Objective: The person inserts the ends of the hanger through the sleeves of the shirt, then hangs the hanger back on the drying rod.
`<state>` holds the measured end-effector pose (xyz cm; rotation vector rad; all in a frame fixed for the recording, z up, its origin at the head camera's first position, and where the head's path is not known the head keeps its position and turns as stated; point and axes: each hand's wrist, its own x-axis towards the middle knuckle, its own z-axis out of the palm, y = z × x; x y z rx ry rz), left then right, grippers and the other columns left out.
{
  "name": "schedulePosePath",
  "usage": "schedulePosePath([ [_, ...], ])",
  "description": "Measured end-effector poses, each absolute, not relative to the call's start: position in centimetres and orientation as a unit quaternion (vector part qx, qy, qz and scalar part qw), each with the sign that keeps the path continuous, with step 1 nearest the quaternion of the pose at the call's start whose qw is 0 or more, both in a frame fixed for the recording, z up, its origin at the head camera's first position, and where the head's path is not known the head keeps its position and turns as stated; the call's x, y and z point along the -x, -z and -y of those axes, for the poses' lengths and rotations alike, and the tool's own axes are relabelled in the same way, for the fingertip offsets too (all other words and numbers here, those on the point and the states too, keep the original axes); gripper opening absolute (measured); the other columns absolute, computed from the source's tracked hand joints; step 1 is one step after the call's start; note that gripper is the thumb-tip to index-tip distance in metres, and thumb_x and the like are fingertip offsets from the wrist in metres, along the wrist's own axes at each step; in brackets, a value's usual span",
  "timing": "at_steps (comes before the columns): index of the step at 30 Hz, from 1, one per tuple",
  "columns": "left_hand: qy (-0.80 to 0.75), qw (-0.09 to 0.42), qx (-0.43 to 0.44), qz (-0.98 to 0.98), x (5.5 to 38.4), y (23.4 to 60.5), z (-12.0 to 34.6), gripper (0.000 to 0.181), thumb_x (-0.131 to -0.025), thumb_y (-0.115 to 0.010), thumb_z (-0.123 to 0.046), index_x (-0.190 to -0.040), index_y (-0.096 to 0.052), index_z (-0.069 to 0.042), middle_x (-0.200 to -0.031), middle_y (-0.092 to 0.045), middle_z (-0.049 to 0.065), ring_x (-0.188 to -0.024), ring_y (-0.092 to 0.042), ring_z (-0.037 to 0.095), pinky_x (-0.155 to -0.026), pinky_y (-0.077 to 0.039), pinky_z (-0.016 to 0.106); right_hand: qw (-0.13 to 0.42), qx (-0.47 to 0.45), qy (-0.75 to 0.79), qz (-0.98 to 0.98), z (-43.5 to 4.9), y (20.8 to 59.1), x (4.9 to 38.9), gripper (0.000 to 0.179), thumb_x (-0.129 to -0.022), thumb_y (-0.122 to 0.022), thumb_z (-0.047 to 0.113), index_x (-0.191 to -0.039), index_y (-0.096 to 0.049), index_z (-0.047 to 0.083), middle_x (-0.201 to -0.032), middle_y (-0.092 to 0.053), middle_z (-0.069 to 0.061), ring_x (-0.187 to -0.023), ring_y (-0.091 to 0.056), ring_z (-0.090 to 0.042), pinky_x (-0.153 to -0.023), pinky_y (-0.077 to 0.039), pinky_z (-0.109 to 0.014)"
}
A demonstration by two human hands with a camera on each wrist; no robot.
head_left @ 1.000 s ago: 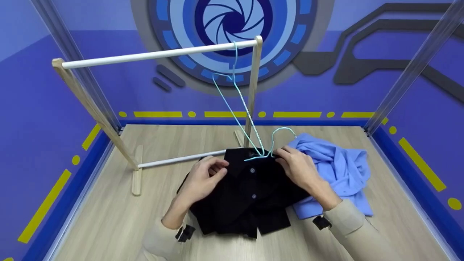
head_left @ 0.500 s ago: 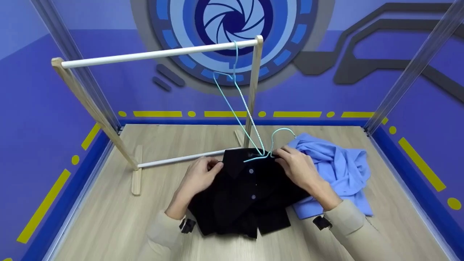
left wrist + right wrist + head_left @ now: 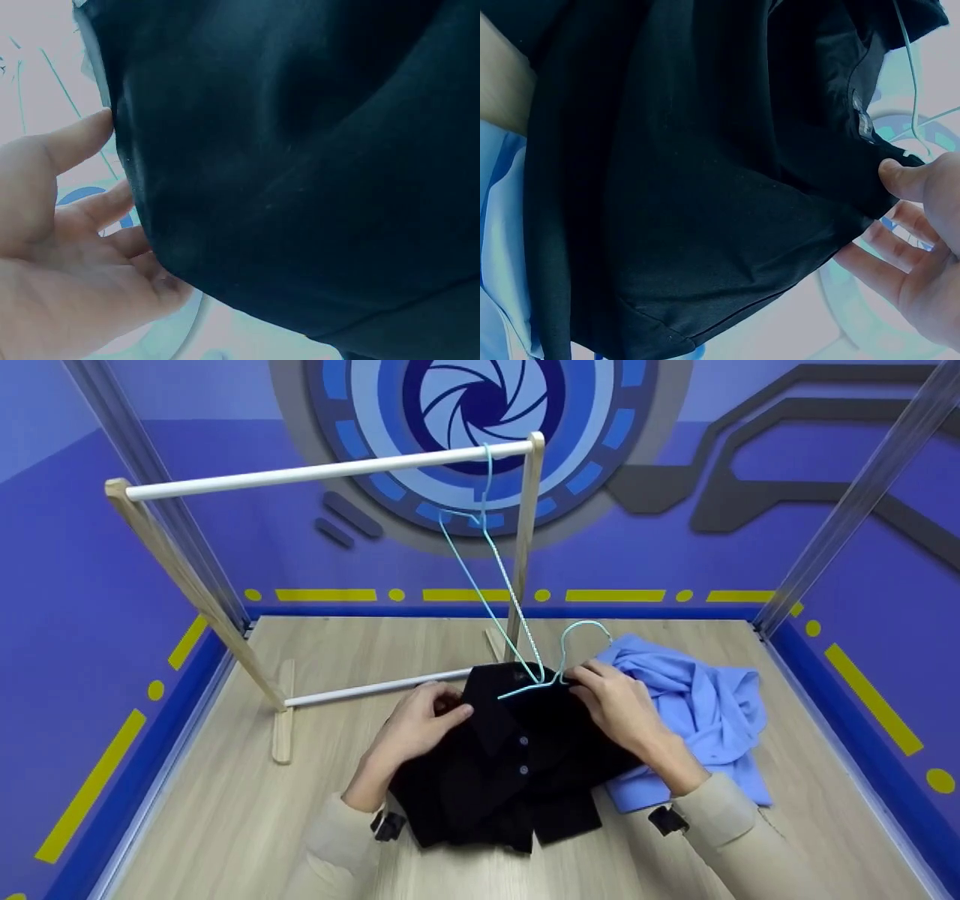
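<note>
Black shirt point(image 3: 480, 787): matte, soft woven cloth, round buttons; lies between and below both hands. Left hand point(image 3: 416, 724): thumb and fingers parted, touching the cloth edge. Right hand point(image 3: 619, 701) pinches the collar side, next to a thin, curved-hook wire hanger point(image 3: 563, 645). Crumpled blue shirt point(image 3: 697, 712) beside the right hand. Beyond the hands: wood-and-white rack point(image 3: 330, 471). Right wrist view shows the pale neck label point(image 3: 862, 124) more clearly than head view.

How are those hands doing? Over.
Right hand pinches black buttoned cloth shirt; left hand touches its other side, grip unclear. Unhung pale-blue wire hanger at its neck. Crumpled blue cloth garment alongside, may obstruct.
</note>
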<state>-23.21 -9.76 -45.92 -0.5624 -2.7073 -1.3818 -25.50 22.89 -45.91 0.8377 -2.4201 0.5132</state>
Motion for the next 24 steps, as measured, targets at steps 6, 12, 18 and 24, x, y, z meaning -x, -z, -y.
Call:
schedulePosePath([
  [6, 0.470, 0.046, 0.205, 0.857, 23.05, 45.99, 9.96, 0.026, -0.096, -0.075, -0.019, -0.114, -0.073, -0.001, -0.110, -0.071, 0.010, -0.101, -0.065, 0.027, -0.089, -0.052, 0.046, 0.263, -0.306, -0.190, 0.895, -22.87, 45.79, 25.52, 0.018, -0.095, -0.074, 0.007, -0.111, -0.074, 0.013, -0.099, -0.068, -0.002, -0.088, -0.069, -0.028, -0.066, -0.056, -0.050],
  [12, 0.482, 0.049, 0.236, 0.842, 22.84, 45.92, 10.07, 0.020, -0.096, -0.074, -0.014, -0.111, -0.076, -0.002, -0.106, -0.074, 0.007, -0.092, -0.068, 0.021, -0.082, -0.055, 0.042, 0.258, -0.299, -0.190, 0.899, -22.81, 45.73, 25.50, 0.018, -0.095, -0.074, 0.009, -0.112, -0.074, 0.014, -0.100, -0.068, -0.001, -0.089, -0.070, -0.027, -0.067, -0.056, -0.051],
  [18, 0.489, 0.044, 0.252, 0.834, 22.86, 45.81, 9.93, 0.015, -0.096, -0.072, -0.008, -0.109, -0.079, -0.005, -0.104, -0.075, 0.003, -0.081, -0.066, 0.013, -0.072, -0.053, 0.028, 0.251, -0.300, -0.189, 0.901, -22.64, 45.59, 25.35, 0.018, -0.096, -0.073, 0.009, -0.114, -0.074, 0.014, -0.100, -0.068, -0.001, -0.089, -0.070, -0.027, -0.067, -0.056, -0.049],
  [24, 0.490, 0.051, 0.256, 0.831, 22.87, 45.88, 9.66, 0.012, -0.095, -0.074, -0.009, -0.106, -0.079, -0.007, -0.101, -0.076, 0.001, -0.080, -0.066, 0.014, -0.071, -0.052, 0.027, 0.249, -0.305, -0.192, 0.899, -22.49, 45.59, 25.34, 0.018, -0.096, -0.073, 0.008, -0.113, -0.074, 0.013, -0.100, -0.069, -0.002, -0.090, -0.070, -0.027, -0.068, -0.056, -0.049],
])
